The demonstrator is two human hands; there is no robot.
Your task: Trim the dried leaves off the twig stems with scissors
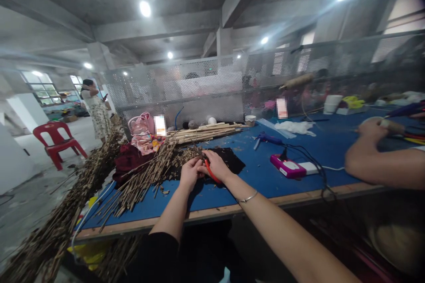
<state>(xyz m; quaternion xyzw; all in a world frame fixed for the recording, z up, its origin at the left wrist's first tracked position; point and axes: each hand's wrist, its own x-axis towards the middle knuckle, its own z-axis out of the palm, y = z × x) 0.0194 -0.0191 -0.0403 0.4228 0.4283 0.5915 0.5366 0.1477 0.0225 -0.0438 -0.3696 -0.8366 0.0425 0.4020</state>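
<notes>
My right hand (216,164) is wrapped around a red-handled cutting tool (211,171); its handle curves below the palm, and I cannot tell whether it is scissors or pliers. Close against it, my left hand (190,174) has its fingertips pinched together, and what they hold is too small to make out. Brown dried plant pieces (186,155) lie just beyond both hands on a black cloth (234,159). To the left, a heap of dried stems (139,181) spreads over the blue tabletop (206,199).
Pale sticks (206,132) lie behind my hands. At the right are a blue glue gun (270,138), a purple power strip (288,166) with cables, and a co-worker's arm (378,159). A perforated metal screen (186,88) backs the table. A red chair (59,141) stands left.
</notes>
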